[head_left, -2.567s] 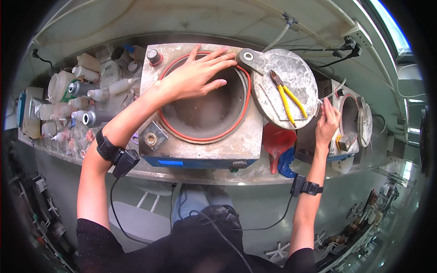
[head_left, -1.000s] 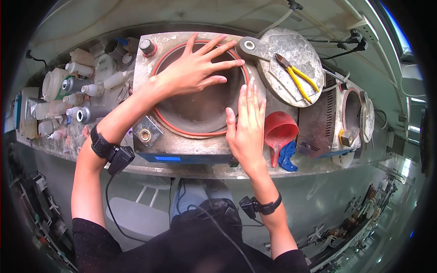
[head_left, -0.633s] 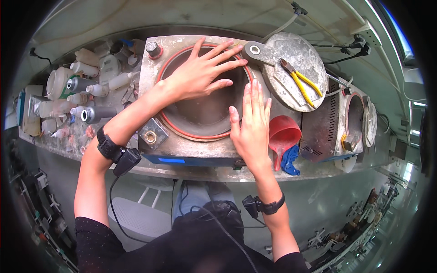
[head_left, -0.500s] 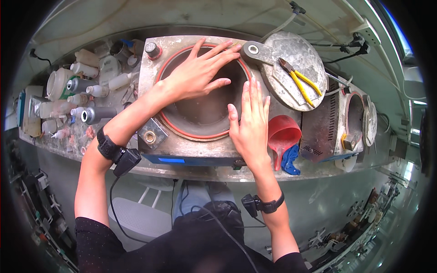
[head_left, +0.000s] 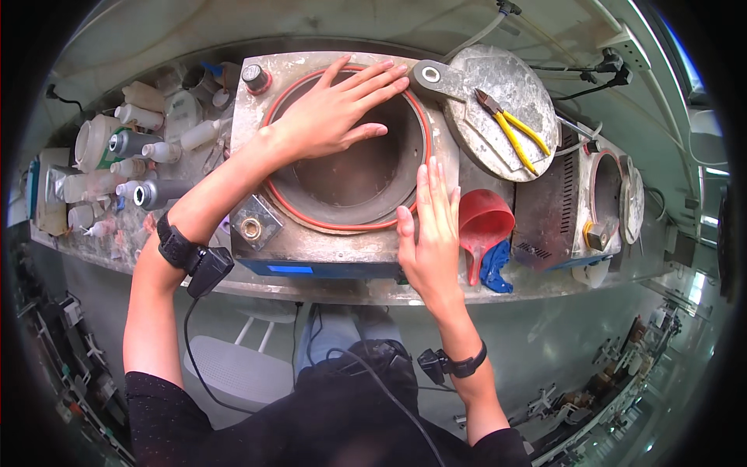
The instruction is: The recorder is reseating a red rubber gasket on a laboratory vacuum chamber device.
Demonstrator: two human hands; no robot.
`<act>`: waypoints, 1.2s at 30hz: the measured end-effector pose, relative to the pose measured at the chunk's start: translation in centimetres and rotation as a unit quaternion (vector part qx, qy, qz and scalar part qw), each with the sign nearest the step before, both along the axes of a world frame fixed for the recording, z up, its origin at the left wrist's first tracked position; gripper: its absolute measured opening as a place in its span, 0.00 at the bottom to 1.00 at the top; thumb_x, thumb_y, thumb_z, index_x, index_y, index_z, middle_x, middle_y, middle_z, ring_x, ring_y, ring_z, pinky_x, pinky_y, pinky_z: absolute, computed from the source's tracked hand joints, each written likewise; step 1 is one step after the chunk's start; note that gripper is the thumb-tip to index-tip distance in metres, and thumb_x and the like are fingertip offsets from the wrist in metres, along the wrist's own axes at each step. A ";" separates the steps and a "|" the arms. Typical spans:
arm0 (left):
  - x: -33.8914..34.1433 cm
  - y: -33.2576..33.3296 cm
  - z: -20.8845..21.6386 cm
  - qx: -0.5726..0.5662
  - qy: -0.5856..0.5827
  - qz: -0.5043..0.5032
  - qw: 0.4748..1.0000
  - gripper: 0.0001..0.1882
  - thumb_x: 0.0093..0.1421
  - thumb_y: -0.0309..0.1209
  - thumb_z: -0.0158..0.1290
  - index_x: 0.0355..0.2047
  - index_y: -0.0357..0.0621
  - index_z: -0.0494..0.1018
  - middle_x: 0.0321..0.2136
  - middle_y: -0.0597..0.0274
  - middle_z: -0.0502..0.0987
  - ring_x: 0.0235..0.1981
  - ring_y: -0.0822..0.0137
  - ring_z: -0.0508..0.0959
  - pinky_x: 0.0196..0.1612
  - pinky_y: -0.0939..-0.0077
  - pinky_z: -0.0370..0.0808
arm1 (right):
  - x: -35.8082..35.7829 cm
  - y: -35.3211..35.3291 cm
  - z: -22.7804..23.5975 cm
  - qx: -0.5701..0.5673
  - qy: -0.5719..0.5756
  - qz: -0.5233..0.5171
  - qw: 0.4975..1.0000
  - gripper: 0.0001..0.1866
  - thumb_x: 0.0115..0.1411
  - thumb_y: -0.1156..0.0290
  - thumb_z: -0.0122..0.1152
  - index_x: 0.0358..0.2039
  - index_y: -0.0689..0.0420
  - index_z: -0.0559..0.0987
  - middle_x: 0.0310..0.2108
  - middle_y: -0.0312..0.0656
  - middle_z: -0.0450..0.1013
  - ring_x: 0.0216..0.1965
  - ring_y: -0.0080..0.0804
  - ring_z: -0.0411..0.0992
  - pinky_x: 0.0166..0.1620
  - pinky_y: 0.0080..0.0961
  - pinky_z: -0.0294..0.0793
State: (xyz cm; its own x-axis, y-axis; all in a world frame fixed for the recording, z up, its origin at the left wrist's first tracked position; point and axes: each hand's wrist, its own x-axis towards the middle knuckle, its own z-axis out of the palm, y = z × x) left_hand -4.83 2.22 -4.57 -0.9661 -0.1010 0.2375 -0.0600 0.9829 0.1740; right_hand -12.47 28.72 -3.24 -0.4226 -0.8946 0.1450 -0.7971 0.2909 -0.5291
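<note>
Left hand (head_left: pixel 334 117): unclenched over the red ring (head_left: pixel 429 132), fingers stretched across its far side, thumb above the opening, grasping nothing visible.
Right hand (head_left: pixel 432 245): flattened, fingers straight, at the ring's right side, grasping nothing visible; whether the palm touches, I cannot tell.
Bottles (head_left: pixel 161 194): well left of the ring, on the desk (head_left: pixel 366 291).
Red ring: around the round mouth of the metal box (head_left: pixel 350 247).
Red scoop (head_left: pixel 486 218): right of the ring, just beside the right hand.
Round lid (head_left: pixel 494 70): right of the ring.
Yellow-handled pliers (head_left: pixel 515 140): on that lid.
Second box (head_left: pixel 548 206): farthest right from the ring.
</note>
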 end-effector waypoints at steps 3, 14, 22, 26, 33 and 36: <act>0.2 -0.1 -0.2 -0.003 0.007 -0.001 1.000 0.38 0.73 0.52 0.47 0.77 0.54 0.51 0.77 0.65 0.52 0.78 0.66 0.50 0.78 0.44 0.42 | 0.5 1.4 0.5 -0.016 0.006 0.000 1.000 0.34 0.70 0.65 0.57 0.73 0.65 0.62 0.75 0.55 0.55 0.77 0.50 0.53 0.75 0.57 0.47; 0.0 -0.4 -0.1 0.006 0.009 -0.018 1.000 0.39 0.73 0.52 0.47 0.77 0.55 0.50 0.77 0.65 0.52 0.78 0.65 0.51 0.78 0.47 0.40 | 1.6 1.8 -0.4 -0.034 0.029 0.009 0.999 0.32 0.66 0.68 0.65 0.69 0.64 0.69 0.72 0.54 0.62 0.74 0.48 0.60 0.73 0.54 0.54; 1.1 -0.9 2.7 0.023 -0.060 -0.039 0.997 0.37 0.71 0.40 0.53 0.76 0.50 0.54 0.76 0.61 0.54 0.78 0.60 0.51 0.78 0.49 0.47 | 1.5 1.4 0.7 -0.005 0.078 0.028 0.997 0.30 0.67 0.67 0.62 0.67 0.65 0.71 0.69 0.55 0.65 0.72 0.49 0.61 0.73 0.56 0.54; 1.6 2.8 5.2 0.050 -0.087 -0.053 0.994 0.34 0.71 0.33 0.52 0.75 0.47 0.56 0.76 0.60 0.55 0.78 0.60 0.52 0.76 0.47 0.53 | 0.8 1.6 1.2 0.008 0.099 0.030 0.995 0.30 0.66 0.67 0.63 0.67 0.66 0.70 0.68 0.56 0.66 0.72 0.49 0.62 0.73 0.56 0.54; 1.8 7.0 3.6 0.058 -0.092 -0.119 0.987 0.36 0.65 0.25 0.49 0.74 0.46 0.59 0.75 0.61 0.59 0.77 0.63 0.55 0.76 0.45 0.52 | 1.6 1.4 1.5 0.006 0.101 0.041 0.994 0.32 0.64 0.69 0.63 0.67 0.68 0.69 0.69 0.59 0.64 0.72 0.50 0.61 0.74 0.56 0.54; 1.9 6.8 3.0 0.045 -0.083 -0.118 0.989 0.36 0.64 0.24 0.50 0.73 0.47 0.60 0.75 0.62 0.59 0.77 0.64 0.55 0.77 0.45 0.52 | 2.5 2.1 1.0 0.004 0.087 0.038 0.995 0.32 0.64 0.72 0.62 0.67 0.68 0.68 0.69 0.59 0.64 0.73 0.51 0.60 0.74 0.55 0.54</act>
